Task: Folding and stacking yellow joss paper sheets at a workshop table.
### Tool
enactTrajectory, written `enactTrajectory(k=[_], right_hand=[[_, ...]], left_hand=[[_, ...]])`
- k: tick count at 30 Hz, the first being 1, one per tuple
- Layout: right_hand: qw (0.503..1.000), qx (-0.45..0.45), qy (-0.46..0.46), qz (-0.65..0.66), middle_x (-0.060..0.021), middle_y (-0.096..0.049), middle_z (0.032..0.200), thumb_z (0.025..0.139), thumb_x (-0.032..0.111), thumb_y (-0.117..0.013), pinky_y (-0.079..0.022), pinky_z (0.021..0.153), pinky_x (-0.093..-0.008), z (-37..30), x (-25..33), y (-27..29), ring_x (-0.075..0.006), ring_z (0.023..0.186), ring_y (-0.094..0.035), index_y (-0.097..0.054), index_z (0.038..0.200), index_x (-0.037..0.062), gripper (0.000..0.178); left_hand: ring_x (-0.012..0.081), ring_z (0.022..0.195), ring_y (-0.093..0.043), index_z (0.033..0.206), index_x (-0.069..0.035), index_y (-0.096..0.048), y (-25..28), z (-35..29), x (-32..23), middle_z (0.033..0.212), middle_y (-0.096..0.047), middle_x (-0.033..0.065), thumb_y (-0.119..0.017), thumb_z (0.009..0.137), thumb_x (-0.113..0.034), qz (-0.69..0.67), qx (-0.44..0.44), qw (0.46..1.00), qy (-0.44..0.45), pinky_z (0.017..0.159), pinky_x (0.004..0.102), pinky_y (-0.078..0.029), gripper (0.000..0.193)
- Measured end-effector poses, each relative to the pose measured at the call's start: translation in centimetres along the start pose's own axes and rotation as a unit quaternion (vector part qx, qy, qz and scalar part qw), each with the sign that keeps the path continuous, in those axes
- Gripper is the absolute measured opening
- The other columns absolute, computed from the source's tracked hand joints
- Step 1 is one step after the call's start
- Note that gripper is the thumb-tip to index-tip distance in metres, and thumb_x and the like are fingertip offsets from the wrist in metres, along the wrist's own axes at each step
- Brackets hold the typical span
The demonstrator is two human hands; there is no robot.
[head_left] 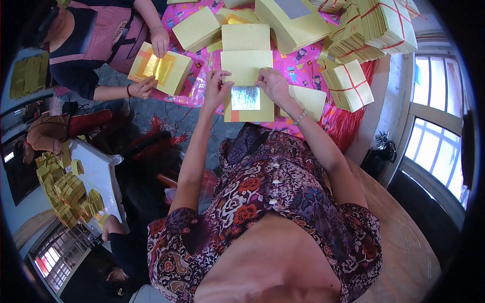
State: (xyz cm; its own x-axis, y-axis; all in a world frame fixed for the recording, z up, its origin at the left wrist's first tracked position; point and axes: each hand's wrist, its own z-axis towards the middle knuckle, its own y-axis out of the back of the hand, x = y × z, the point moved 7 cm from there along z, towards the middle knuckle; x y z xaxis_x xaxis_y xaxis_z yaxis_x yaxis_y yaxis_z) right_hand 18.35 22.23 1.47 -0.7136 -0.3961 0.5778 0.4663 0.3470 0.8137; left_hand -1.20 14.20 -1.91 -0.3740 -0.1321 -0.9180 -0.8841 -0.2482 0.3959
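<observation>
At the near edge of a pink tablecloth (298, 68), in the head view, a yellow paper (268, 114) with a shiny silver patch (245, 99) lies in front of the person, with a short orange-red mark at its lower left. Just above the patch is a plain pale sheet (246, 63), between the two hands. The left hand (217, 87) is at the sheet's lower left corner, fingers bent, the gap between thumb and forefinger narrow. The right hand (274, 86), with a bracelet (299, 117) at its wrist, is at the lower right, fingers likewise curled in. Whether either pinches the sheet or only presses on it, I cannot tell.

The tablecloth is printed with small cartoon figures and yellow squares whose marks are too small to read. To the right stands a paper bundle (355, 87) crossed with red string; taller tied stacks (386, 25) rise behind it.

At the upper left, a co-worker's two hands (160, 41) touch a paper stack topped with gold foil (157, 68). Dark lettering runs across that person's pink apron (108, 50), slanted and hard to make out. Farther left, yellow bundles (70, 189) crowd a white table (93, 160).
</observation>
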Motion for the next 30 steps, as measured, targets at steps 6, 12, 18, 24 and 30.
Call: enactTrajectory(k=[6,12,18,24,30], right_hand=[[1.0,0.002,0.028,0.012,-0.01,-0.061,0.084,0.074,0.016,-0.074,-0.049,0.076,-0.042,0.0,0.3,0.1,-0.0306,0.087,-0.061,-0.06,0.083,0.0074,0.019],[0.999,-0.004,0.04,0.005,-0.0111,-0.061,0.085,0.075,0.016,-0.073,-0.049,0.077,-0.0426,-0.1,0.4,-0.1,-0.0314,0.087,-0.06,-0.059,0.083,0.0065,0.018],[0.998,-0.018,0.057,0.013,-0.0119,-0.061,0.084,0.075,0.017,-0.074,-0.049,0.076,-0.0423,-0.4,0.2,-0.1,-0.0316,0.089,-0.06,-0.059,0.087,0.0058,0.022],[0.994,-0.089,0.069,-0.011,-0.0071,-0.057,0.097,0.077,0.023,-0.075,-0.049,0.07,-0.0415,-1.3,0.4,0.9,-0.0287,0.092,-0.06,-0.055,0.108,0.0066,0.04],[0.948,-0.03,0.167,-0.268,-0.0054,-0.054,0.097,0.08,0.036,-0.069,-0.046,0.07,-0.0364,-1.1,1.0,-0.7,-0.022,0.088,-0.057,-0.055,0.113,0.0071,0.046]], left_hand=[[0.0054,0.073,-0.054,0.111,-0.008,-0.064,0.0,0.4,2.6,0.103,-0.052,0.0023,-0.065,0.087,-0.005,-0.102,0.056,0.993,-0.029,0.058,0.0195,-0.046,0.024],[0.0076,0.076,-0.056,0.111,-0.008,-0.066,-0.7,-0.1,4.7,0.099,-0.053,0.002,-0.066,0.088,-0.006,-0.18,0.065,0.981,0.023,0.065,0.0224,-0.046,0.024],[0.0075,0.075,-0.056,0.112,-0.008,-0.066,-1.0,-0.2,4.8,0.095,-0.053,0.0011,-0.066,0.088,-0.006,-0.208,0.087,0.971,0.083,0.064,0.022,-0.046,0.025],[0.0054,0.07,-0.052,0.118,-0.008,-0.061,-0.1,0.1,1.7,0.093,-0.058,0.0012,-0.069,0.087,-0.013,-0.075,-0.021,0.997,-0.026,0.059,0.0208,-0.044,0.033],[0.0154,0.08,-0.058,0.113,0.001,-0.056,1.7,-0.1,0.5,0.095,-0.058,0.0108,-0.076,0.082,-0.027,0.137,-0.149,0.978,0.054,0.065,0.0289,-0.049,0.046]])
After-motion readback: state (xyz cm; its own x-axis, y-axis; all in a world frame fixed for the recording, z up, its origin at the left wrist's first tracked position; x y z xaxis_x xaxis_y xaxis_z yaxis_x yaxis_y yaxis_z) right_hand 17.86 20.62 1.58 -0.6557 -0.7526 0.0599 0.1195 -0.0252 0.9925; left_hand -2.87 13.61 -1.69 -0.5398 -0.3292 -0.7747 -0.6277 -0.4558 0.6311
